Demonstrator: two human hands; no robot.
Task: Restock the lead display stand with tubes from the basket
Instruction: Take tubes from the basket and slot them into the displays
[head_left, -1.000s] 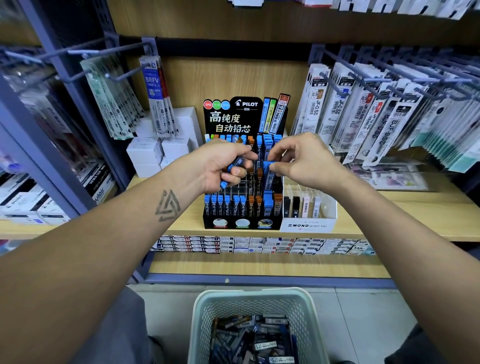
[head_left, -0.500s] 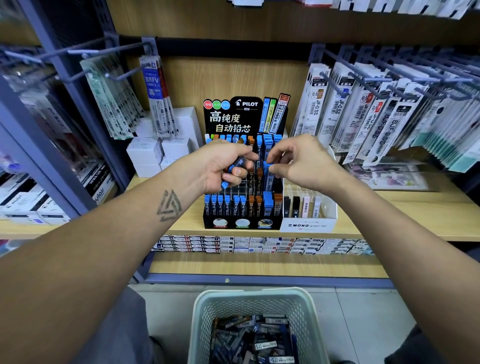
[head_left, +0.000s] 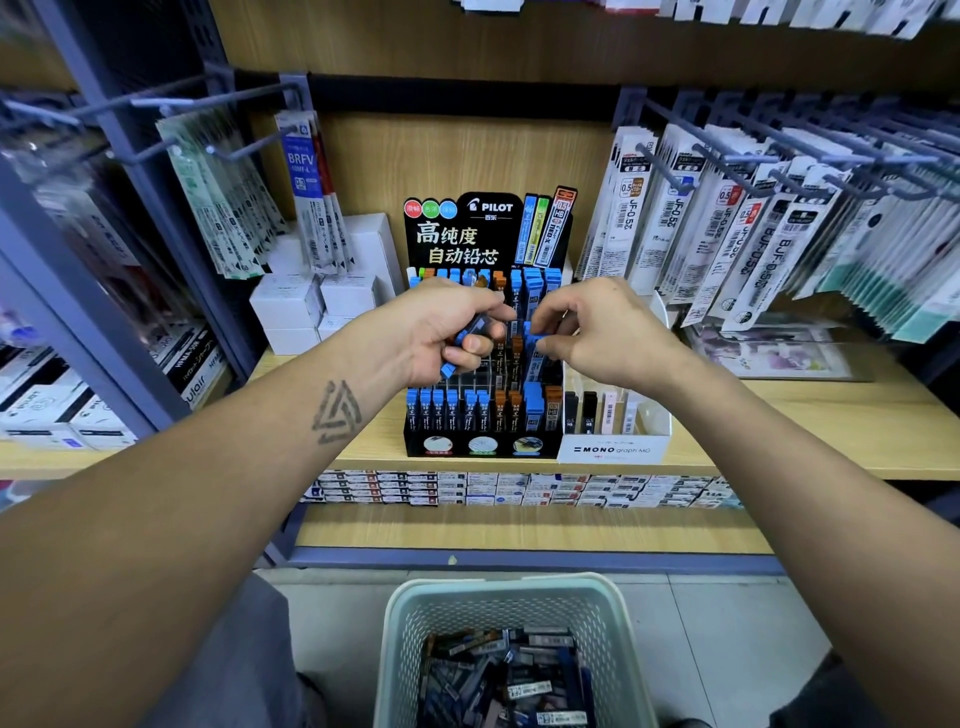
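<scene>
The left hand (head_left: 447, 332) grips a small bunch of tubes (head_left: 470, 338) in curled fingers, blue caps poking out above and below the fist, right over the middle of the stand (head_left: 483, 415). The right hand (head_left: 597, 332) pinches one blue-capped tube (head_left: 535, 340) between thumb and forefinger, upright, at a slot in the stand's right-hand columns; whether it is seated I cannot tell. More tubes lie loose in the basket (head_left: 405, 623) on the floor below the shelf (head_left: 779, 415). These tubes look like light, rigid plastic, slim and smooth, so they probably slide easily against each other in a bunch and could slip from a slack grip. The best hold seems to be a fingertip pinch near the cap, which leaves the body free to drop into its slot. The leads inside are likely brittle, so a gentle push is probably wiser than force. The slots are tight together, so neighbours may be nudged.
</scene>
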